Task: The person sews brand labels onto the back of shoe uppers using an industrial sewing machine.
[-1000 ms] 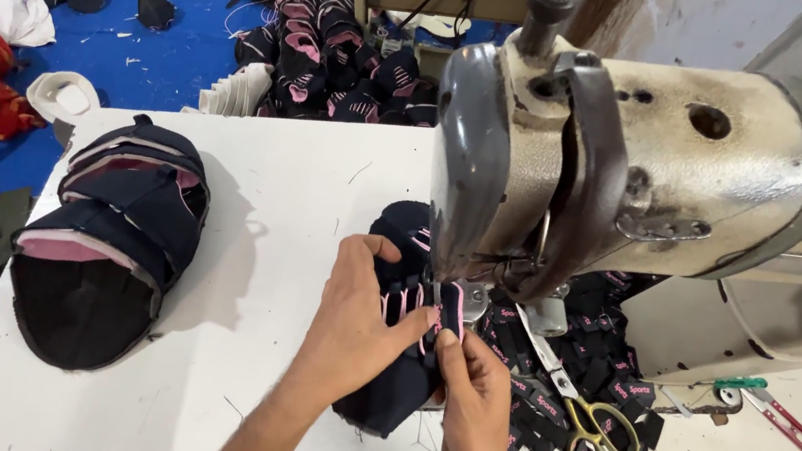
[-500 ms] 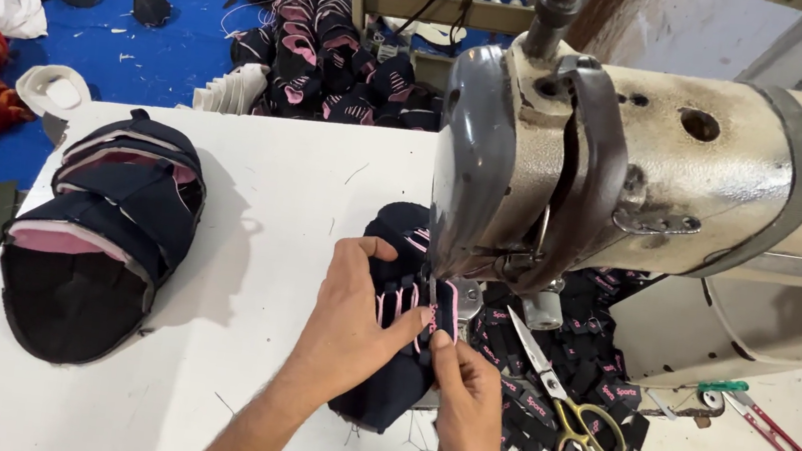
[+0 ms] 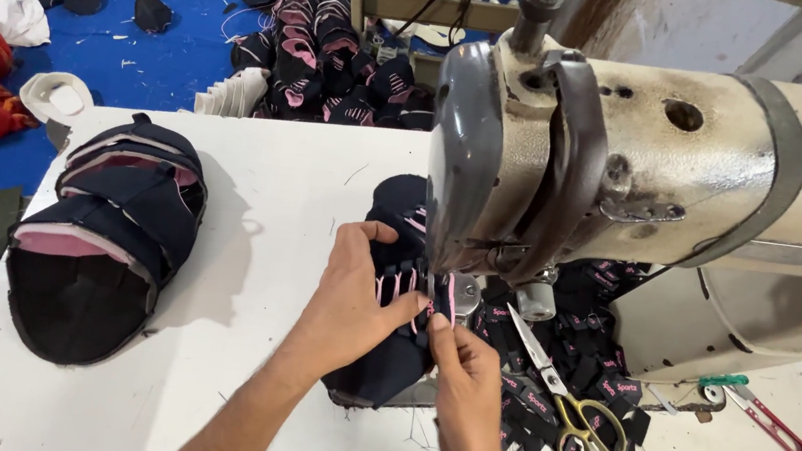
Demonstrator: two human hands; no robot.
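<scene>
The dark shoe upper (image 3: 384,355), navy with pink loops along its edge, lies at the centre of the frame on the white table (image 3: 254,189), its far end running under the head of the sewing machine (image 3: 627,181). The left hand (image 3: 352,301) lies flat on top of it, fingers spread and pressing the cloth down, the thumb stretched toward the pink loops. The right hand (image 3: 464,379), just below and to the right, pinches a small dark label (image 3: 450,302) with a pink edge between thumb and forefinger, holding it upright against the upper right beside the needle area (the needle itself is hidden behind the machine head).

At the left of the frame a stack of finished uppers (image 3: 102,242), navy with pink lining, sits on the table well apart from the hands. To the right of the hands a heap of small black labels (image 3: 565,375) spreads under the machine arm, with yellow-handled scissors (image 3: 572,406) lying on it. Farther right lies a thread snip (image 3: 762,413) with red and green grips. Beyond the table, at the upper centre, more dark and pink pieces (image 3: 330,56) are piled on the blue floor (image 3: 178,59).
</scene>
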